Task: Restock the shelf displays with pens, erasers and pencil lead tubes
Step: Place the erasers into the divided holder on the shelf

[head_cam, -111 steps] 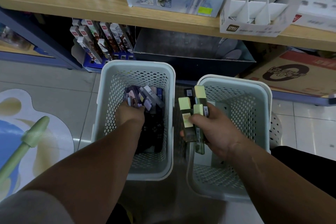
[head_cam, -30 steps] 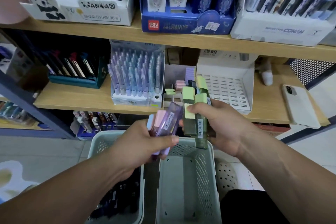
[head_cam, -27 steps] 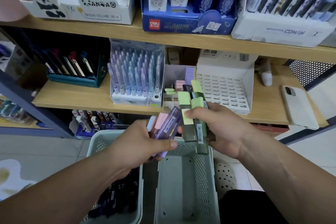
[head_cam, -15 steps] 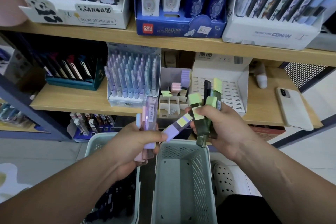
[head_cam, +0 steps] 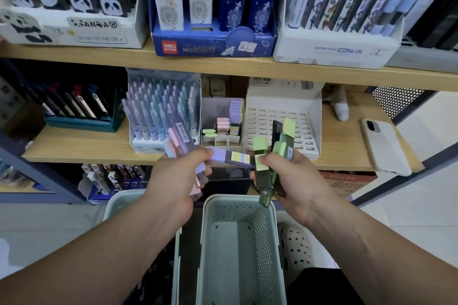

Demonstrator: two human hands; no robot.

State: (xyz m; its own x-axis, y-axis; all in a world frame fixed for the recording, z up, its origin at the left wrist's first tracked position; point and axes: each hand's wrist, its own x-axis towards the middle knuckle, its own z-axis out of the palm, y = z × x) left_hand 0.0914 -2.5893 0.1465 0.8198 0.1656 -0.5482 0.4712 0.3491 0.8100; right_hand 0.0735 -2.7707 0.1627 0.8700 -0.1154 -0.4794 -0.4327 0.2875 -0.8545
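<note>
My left hand [head_cam: 177, 179] grips a bundle of pink and purple lead tubes [head_cam: 179, 140], fanned upward. One purple tube with a yellow label [head_cam: 229, 156] lies crosswise between my hands, its left end in my left fingers and its right end at my right thumb. My right hand [head_cam: 290, 176] grips several green lead tubes [head_cam: 265, 176] and a black one. Behind them on the middle shelf stands a small divided display box [head_cam: 224, 116] with a few pink, green and purple tubes.
Two white perforated baskets stand below my hands, the right one [head_cam: 238, 242] bare inside, the left one [head_cam: 119, 203] mostly hidden by my arm. A pen display [head_cam: 161, 111], a white slotted tray [head_cam: 280, 119] and a phone [head_cam: 384, 146] sit on the shelf [head_cam: 81, 146].
Both hands have risen from the baskets to shelf height. The purple yellow-labelled tube has swung out of the left bundle to lie level across to my right hand.
</note>
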